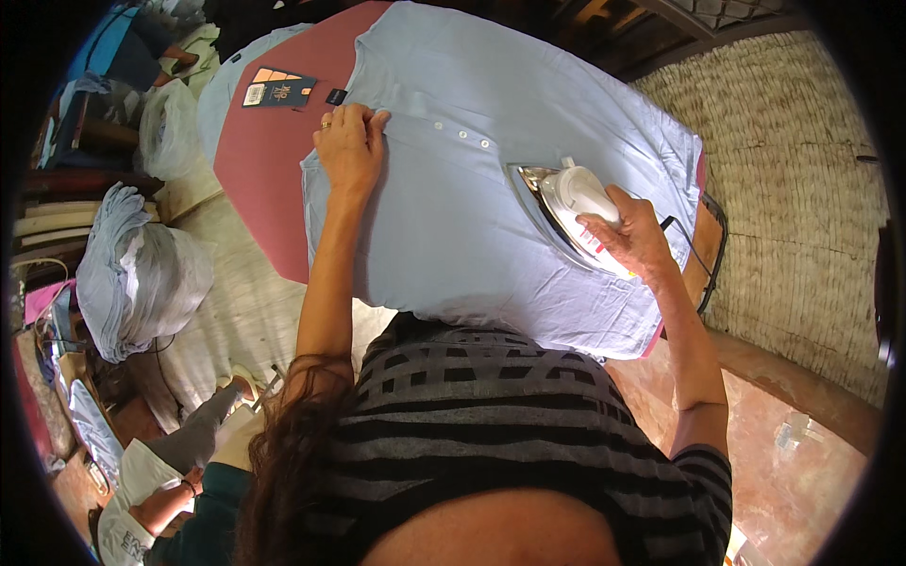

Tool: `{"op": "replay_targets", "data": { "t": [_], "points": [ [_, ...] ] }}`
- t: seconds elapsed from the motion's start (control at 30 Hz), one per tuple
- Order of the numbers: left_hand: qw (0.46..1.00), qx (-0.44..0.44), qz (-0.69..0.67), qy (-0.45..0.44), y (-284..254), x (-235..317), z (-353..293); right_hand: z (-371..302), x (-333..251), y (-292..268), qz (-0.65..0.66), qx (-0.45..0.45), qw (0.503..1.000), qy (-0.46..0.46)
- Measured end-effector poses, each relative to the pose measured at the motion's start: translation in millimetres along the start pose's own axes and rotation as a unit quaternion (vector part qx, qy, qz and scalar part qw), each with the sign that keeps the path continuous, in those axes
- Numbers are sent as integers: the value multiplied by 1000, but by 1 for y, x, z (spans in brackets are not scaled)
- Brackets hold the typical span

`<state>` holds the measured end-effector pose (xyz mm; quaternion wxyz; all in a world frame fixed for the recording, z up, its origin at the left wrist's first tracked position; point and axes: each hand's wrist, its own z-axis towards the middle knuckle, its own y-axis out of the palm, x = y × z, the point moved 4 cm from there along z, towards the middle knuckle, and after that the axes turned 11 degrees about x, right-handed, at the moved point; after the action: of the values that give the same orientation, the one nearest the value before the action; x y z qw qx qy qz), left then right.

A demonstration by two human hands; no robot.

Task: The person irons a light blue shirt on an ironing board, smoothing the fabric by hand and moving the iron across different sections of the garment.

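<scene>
A light blue shirt (425,217) with a short row of white buttons lies spread over a red-covered ironing board (260,179). My right hand (637,236) is wrapped round the handle of a white clothes iron (578,200). The iron's soleplate rests on the shirt, to the right of the buttons, its tip toward the upper left. Near the neckline, my left hand (349,146) has its fingers bent and gathered on the shirt's edge. Just beyond it, a dark hang tag (283,91) with a white label lies on the red cover.
A bundle of blue garments in clear plastic (156,269) stands on the floor at the left. Another person's leg (203,434) shows at the lower left. A woven mat wall (793,170) is at the right, beside the black metal frame (714,250) at the board's end.
</scene>
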<state>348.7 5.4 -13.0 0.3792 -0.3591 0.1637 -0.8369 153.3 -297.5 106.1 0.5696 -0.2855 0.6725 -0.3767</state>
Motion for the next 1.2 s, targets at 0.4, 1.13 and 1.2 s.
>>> {"op": "replay_targets", "data": {
  "t": [0.4,1.13,1.2],
  "points": [
    [1000,-10,5,4,-3,2,0,12,-33,15,-10,15,991,-132],
    [969,-172,-44,172,36,165,-76,30,51,-108,-81,176,979,-64],
    [971,-166,-21,169,36,161,-77,13,66,-102,-68,131,987,-66]
  ]
}}
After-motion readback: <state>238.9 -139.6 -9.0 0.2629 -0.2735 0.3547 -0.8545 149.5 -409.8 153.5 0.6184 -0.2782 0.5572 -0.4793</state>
